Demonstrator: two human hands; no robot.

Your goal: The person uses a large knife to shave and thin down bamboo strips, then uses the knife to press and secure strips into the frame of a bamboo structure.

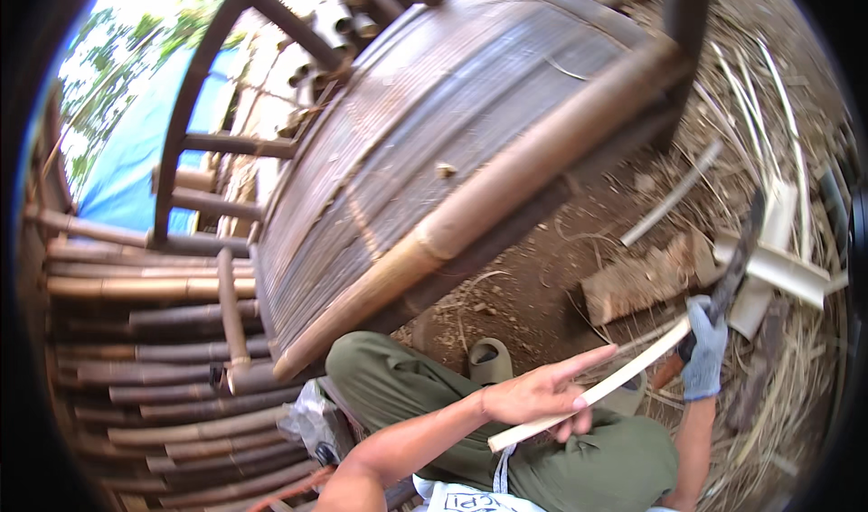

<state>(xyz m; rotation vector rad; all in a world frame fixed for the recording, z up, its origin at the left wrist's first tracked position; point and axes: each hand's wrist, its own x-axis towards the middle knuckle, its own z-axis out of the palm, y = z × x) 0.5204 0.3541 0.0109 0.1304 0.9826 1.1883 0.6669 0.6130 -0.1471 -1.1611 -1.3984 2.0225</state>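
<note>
A pale bamboo strip (624, 374) slants across my lap. My bare left hand (541, 394) grips it near its lower end, thumb on top and index finger stretched out along it. My right hand (707, 349), in a light blue-grey glove, is closed around a machete (740, 254). Its dark blade points up and away, and part of its brown handle shows below the glove. The strip's upper end reaches the gloved hand; whether that hand also touches it, I cannot tell.
A large bamboo bench (506, 132) stands ahead. A chopped wood block (646, 280) rests on the dirt, close to split bamboo pieces (778, 268) and shavings (796, 394) at right. Bamboo poles (181, 376) lie at left, with a blue tarp (149, 141) behind.
</note>
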